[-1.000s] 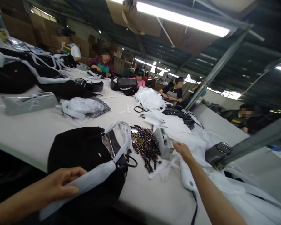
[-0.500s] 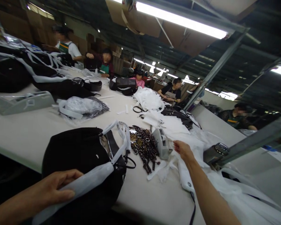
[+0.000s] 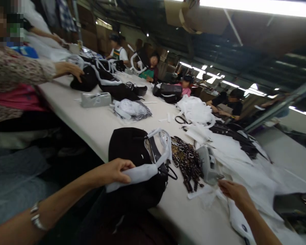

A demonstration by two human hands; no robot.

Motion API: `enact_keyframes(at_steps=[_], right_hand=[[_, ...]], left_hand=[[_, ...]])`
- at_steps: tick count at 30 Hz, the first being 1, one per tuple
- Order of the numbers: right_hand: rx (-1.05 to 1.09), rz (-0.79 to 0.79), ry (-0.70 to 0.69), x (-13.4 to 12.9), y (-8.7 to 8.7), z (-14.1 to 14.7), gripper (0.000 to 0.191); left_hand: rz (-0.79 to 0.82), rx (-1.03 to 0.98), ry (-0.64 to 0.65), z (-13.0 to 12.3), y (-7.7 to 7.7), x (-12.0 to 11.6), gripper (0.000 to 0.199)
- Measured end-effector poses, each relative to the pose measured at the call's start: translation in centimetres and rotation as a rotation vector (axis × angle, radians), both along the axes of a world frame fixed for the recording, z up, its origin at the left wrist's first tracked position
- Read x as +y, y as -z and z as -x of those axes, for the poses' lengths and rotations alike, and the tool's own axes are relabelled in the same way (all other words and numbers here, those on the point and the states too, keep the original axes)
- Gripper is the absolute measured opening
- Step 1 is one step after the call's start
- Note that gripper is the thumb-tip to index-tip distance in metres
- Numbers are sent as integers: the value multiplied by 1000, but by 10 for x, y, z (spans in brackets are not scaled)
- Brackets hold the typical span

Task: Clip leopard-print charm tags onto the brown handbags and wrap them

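Note:
A black bag [image 3: 129,146] stands at the near edge of the table, its strap [image 3: 142,173] wrapped in white padding. My left hand [image 3: 117,172] is closed around that wrapped strap, thumb on the near side. At the front end of a grey tape dispenser [image 3: 207,165], my right hand [image 3: 234,192] pinches with thumb and forefinger at what looks like the end of the tape; the clear strip itself barely shows. Between the bag and the dispenser lies a pile of dark brown straps with metal rings [image 3: 187,160].
White wrapping sheets [image 3: 234,149] cover the table's right side, beside a heap of white strips [image 3: 195,109]. Farther back are a second tape dispenser [image 3: 96,99], a plastic-wrapped bundle [image 3: 132,109] and more black bags [image 3: 119,89]. At left, a co-worker's hand [image 3: 71,69] touches a bag.
The view has turned left, so the table appears shifted right and a co-worker shows at the left. My left hand stays on the wrapped strap; my right hand remains at the dispenser's front end.

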State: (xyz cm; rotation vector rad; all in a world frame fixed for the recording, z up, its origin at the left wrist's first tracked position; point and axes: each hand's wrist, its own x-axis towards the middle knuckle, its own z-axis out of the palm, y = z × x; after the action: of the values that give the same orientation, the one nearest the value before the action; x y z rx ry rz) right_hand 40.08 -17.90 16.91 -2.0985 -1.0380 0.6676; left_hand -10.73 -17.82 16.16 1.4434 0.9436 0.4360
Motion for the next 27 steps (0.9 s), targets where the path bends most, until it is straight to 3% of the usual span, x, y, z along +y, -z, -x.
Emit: enact_keyframes(at_steps=[2,6,9,11,15,21,27], right_hand=[[207,-31,-61,2,-10,47,21],[518,-97,-388,-11,-29,190,60],[649,-148,-528,-25,-26,278,46],[665,-148,-545,-31,-14,308,36],[645,-109,-468,-31,5,323,34],[600,-43,-399,-27,4,327,36],[563,50,-386,-22,1,325,34]], left_hand=[[21,-24,-30,0,1,-1,42],[-2,-16,-41,-2,2,-4,41],[-74,44,-56,-2,3,-7,40],[-136,87,-77,-2,4,-9,38],[-268,160,-112,-2,7,-11,31],[-419,204,-136,-2,9,-18,29],[-588,266,-147,-1,5,-30,60]])
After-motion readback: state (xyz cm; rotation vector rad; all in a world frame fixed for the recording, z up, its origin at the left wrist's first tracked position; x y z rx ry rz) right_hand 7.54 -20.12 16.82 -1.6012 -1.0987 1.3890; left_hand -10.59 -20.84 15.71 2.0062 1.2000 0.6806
